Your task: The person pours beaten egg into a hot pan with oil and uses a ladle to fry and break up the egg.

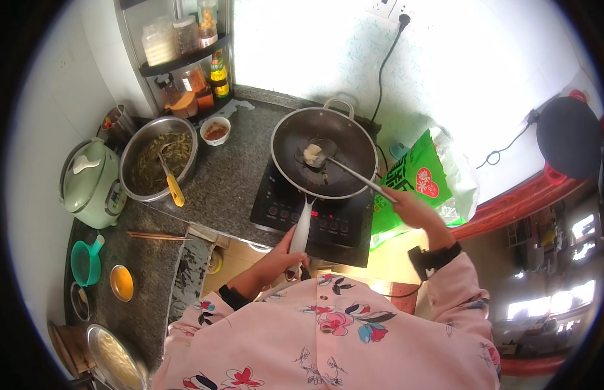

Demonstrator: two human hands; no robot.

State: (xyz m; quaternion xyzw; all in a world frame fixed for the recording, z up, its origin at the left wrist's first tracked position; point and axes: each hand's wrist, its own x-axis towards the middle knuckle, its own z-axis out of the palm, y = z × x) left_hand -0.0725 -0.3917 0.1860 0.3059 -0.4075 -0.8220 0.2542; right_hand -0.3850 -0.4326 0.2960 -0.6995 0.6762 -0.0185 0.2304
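Note:
A dark wok (341, 180) with a pale rim stands on a black induction cooker (277, 195), whose panel shows lit red marks. My left hand (277, 261) is closed around the wok's long light-grey handle (302, 229). In my right hand (414, 207) is the metal shaft of a cooking ladle (358, 176). The ladle's bowl rests low inside the wok, with a pale whitish lump (312, 154), perhaps solid fat, in or on it. Several small dark bits and a wet sheen lie on the wok's bottom.
Left of the wok are a small bowl of red-brown seasoning (216, 131), a steel basin of greens in liquid (155, 141) with a yellow-handled spoon (173, 187), and a green rice cooker (97, 180). Chopsticks (158, 236) and a bowl of yellow liquid (122, 282) sit nearer. A green rice bag (414, 180) stands right.

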